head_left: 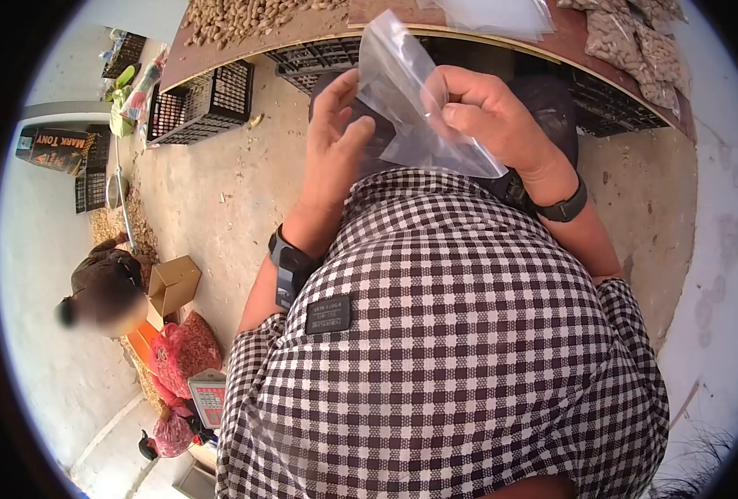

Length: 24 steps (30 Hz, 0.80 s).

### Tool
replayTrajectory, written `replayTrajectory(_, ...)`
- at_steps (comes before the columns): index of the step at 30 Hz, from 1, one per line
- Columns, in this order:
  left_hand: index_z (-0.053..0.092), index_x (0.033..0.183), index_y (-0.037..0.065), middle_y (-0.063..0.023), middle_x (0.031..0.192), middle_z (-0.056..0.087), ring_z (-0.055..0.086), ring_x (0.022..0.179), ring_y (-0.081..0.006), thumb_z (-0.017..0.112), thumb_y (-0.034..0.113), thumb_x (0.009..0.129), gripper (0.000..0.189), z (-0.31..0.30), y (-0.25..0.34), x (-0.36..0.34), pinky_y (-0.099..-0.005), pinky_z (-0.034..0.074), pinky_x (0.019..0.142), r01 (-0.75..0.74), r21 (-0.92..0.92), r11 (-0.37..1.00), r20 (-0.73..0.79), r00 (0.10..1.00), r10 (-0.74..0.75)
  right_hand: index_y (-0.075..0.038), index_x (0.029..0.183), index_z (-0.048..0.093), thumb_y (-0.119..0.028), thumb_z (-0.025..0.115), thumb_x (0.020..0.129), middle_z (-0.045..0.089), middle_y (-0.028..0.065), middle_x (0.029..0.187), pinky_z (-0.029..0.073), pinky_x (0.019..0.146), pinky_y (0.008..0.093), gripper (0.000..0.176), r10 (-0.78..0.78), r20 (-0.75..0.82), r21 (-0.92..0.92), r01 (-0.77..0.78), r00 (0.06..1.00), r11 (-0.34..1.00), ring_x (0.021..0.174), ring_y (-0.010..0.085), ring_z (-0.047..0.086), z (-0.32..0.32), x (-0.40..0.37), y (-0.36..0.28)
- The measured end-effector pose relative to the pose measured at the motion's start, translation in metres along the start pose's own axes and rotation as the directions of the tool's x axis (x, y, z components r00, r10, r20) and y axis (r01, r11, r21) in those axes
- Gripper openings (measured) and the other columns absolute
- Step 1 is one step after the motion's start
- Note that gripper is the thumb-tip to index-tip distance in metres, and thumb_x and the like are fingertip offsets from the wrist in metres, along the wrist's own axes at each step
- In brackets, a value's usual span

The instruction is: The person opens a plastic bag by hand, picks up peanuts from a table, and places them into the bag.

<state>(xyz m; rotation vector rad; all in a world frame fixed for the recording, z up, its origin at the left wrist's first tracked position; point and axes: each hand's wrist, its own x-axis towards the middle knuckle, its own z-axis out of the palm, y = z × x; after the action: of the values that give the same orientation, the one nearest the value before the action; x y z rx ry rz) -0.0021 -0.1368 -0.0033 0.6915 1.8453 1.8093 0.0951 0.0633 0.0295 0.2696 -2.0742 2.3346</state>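
A clear plastic zip bag (394, 71) hangs in front of my lap, see-through and with nothing inside. My right hand (498, 116) pinches it between thumb and bent fingers at its right side. To the left of the bag is my left hand (334, 141), its fingers curved and apart, with the fingertips right at the bag's edge. Dark bands sit on both wrists.
Loose peanuts (227, 21) lie on the wooden table (302, 32) ahead, with flat clear bags (502, 17) and filled peanut bags (619, 41). Black crates (203, 104) stand below. At left, a person (107, 279) is near a cardboard box (172, 283) and scale (208, 399).
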Motion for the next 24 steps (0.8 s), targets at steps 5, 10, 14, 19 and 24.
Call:
replayTrajectory(5, 0.039, 0.136, -0.001, -0.0162, 0.137, 0.044, 0.041, 0.127, -0.0241, 0.059, 0.009, 0.083, 0.058, -0.006, -0.007, 0.001, -0.0393, 0.029, 0.109, -0.012, 0.001, 1.0, -0.008, 1.0, 0.012, -0.005, 0.088, 0.056, -0.01, 0.045, 0.084, 0.051, -0.0008, 0.067, 0.034, 0.055, 0.0199, 0.013, -0.025, -0.017, 0.185, 0.028, 1.0, 0.982, 0.058, 0.0048, 0.04, -0.008, -0.002, 0.004)
replayTrajectory(10, 0.041, 0.133, -0.003, -0.0154, 0.135, 0.044, 0.044, 0.124, -0.0227, 0.06, 0.016, 0.088, 0.052, -0.002, -0.005, -0.002, -0.0352, 0.035, 0.104, -0.043, -0.077, 0.996, -0.19, 0.981, 0.028, -0.002, 0.092, 0.058, -0.011, 0.046, 0.084, 0.051, 0.0004, 0.067, 0.033, 0.052, 0.0195, 0.017, -0.062, -0.117, 0.368, 0.101, 0.991, 0.924, 0.055, 0.0049, 0.039, -0.015, -0.001, 0.017)
replayTrajectory(14, 0.04, 0.135, -0.004, -0.0152, 0.138, 0.042, 0.039, 0.129, -0.0224, 0.056, 0.021, 0.092, 0.052, -0.002, -0.003, -0.002, -0.0346, 0.025, 0.111, -0.067, -0.069, 0.995, -0.292, 0.955, 0.044, 0.0, 0.097, 0.059, -0.014, 0.047, 0.084, 0.053, 0.0003, 0.069, 0.033, 0.052, 0.0183, 0.021, -0.057, -0.199, 0.428, 0.139, 0.978, 0.893, 0.055, 0.0046, 0.041, -0.019, -0.001, 0.022)
replayTrajectory(19, 0.048, 0.128, -0.001, -0.0127, 0.133, 0.047, 0.044, 0.122, -0.0193, 0.056, 0.024, 0.095, 0.043, -0.004, -0.005, -0.002, -0.0322, 0.033, 0.105, -0.065, -0.115, 0.991, -0.252, 0.967, 0.035, 0.001, 0.099, 0.059, -0.016, 0.048, 0.085, 0.056, 0.0018, 0.074, 0.037, 0.056, 0.0185, 0.024, -0.075, -0.178, 0.504, 0.156, 0.981, 0.85, 0.06, 0.0058, 0.046, -0.025, -0.001, 0.028)
replayTrajectory(24, 0.051, 0.125, 0.001, -0.0115, 0.133, 0.047, 0.044, 0.123, -0.0187, 0.055, 0.027, 0.096, 0.039, -0.002, -0.01, -0.001, -0.032, 0.031, 0.106, -0.03, -0.16, 0.987, -0.221, 0.975, -0.006, 0.002, 0.099, 0.058, -0.014, 0.047, 0.085, 0.059, 0.0045, 0.08, 0.041, 0.061, 0.0196, 0.024, -0.063, -0.183, 0.526, 0.152, 0.981, 0.837, 0.067, 0.0079, 0.051, -0.029, -0.002, 0.026)
